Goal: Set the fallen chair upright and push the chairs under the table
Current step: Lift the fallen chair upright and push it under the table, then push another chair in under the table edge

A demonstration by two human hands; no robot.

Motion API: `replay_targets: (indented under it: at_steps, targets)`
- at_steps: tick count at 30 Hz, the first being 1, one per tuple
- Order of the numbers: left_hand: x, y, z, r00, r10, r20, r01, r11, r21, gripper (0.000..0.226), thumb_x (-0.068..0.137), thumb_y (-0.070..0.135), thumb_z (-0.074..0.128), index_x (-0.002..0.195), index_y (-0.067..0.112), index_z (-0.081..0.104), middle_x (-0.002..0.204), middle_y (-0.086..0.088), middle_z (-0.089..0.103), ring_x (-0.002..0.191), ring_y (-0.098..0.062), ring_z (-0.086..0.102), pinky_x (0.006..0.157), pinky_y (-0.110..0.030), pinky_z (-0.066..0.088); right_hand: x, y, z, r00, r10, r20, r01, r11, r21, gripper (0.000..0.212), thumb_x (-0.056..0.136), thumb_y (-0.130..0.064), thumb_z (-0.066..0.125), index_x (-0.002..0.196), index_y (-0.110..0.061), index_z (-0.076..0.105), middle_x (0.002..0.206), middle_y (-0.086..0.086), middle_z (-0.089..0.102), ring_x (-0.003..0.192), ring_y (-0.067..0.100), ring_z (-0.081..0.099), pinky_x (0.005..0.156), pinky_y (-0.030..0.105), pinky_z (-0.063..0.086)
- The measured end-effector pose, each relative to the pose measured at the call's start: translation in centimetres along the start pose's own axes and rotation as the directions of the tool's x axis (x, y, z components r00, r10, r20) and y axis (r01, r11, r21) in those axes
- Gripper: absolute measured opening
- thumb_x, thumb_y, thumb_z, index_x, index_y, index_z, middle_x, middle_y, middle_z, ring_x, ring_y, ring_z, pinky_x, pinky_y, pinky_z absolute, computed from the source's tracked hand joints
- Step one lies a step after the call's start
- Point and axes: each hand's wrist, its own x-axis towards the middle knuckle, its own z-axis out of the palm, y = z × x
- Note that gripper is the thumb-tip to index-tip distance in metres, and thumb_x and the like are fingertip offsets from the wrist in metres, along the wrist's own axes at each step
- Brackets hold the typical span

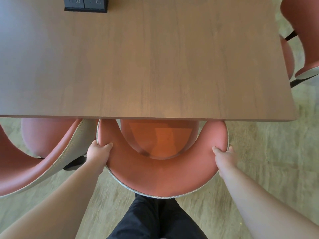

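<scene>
The upright terracotta tub chair (162,176) faces the wooden table (146,62), its seat partly under the near edge and its curved back toward the person. The left hand (98,152) and right hand (223,155) each clasp one armrest end. Three chairs show: a second (34,163) to the left, a third (303,37) at the far right.

A black socket box (85,4), perhaps power outlets, above pale carpet (267,161).

neighbouring chair (43,161) crowds left (floor (267,161) open right)
</scene>
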Motion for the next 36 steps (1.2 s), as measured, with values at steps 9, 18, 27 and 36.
replay_targets:
  at_steps: [9,18,27,36]
  targets:
    - [-0.2,1.0,-0.1,1.000,-0.009,0.005,0.009,0.995,0.096,0.037,0.089,0.034,0.076,0.114,0.014,0.056,0.102,-0.007,0.067,0.090,-0.030,0.066,0.073,-0.040,0.053,-0.3,-0.9,0.0,0.999,0.048,0.013,-0.047,0.995,-0.087,0.063,0.091,-0.037,0.073,0.140,-0.007,0.047,0.137,0.015,0.063,0.115,0.036,0.063,0.099,0.046,0.050]
    - [-3.6,5.3,-2.3,0.995,0.001,0.105,-0.019,0.986,0.165,0.045,0.089,0.018,0.056,0.133,0.011,0.052,0.125,-0.018,0.068,0.098,-0.033,0.068,0.090,-0.051,0.059,-5.2,-4.4,-1.8,0.999,0.004,0.042,-0.002,0.999,-0.043,0.069,0.093,-0.019,0.056,0.159,-0.021,0.033,0.153,0.007,0.052,0.109,0.027,0.058,0.091,0.040,0.047]
    - [-9.1,9.2,-5.5,0.942,0.257,0.216,-0.231,0.963,-0.137,0.017,0.098,0.008,0.059,0.106,0.022,0.064,0.109,-0.008,0.077,0.097,-0.023,0.076,0.079,-0.036,0.061,-14.8,-6.2,-3.7,0.970,-0.237,0.059,0.225,0.961,0.163,0.043,0.096,-0.003,0.046,0.129,-0.029,0.054,0.116,-0.010,0.071,0.110,0.016,0.066,0.096,0.046,0.057]
    - [-16.3,10.3,-7.1,0.836,0.454,0.308,-0.414,0.891,-0.188,0.032,0.102,-0.002,0.043,0.106,0.016,0.069,0.095,-0.008,0.081,0.087,-0.021,0.079,0.073,-0.029,0.063,-21.7,-8.9,-4.2,0.882,-0.465,0.077,0.402,0.826,0.394,0.046,0.094,0.011,0.037,0.108,-0.024,0.064,0.082,-0.004,0.076,0.079,0.010,0.074,0.076,0.026,0.061]
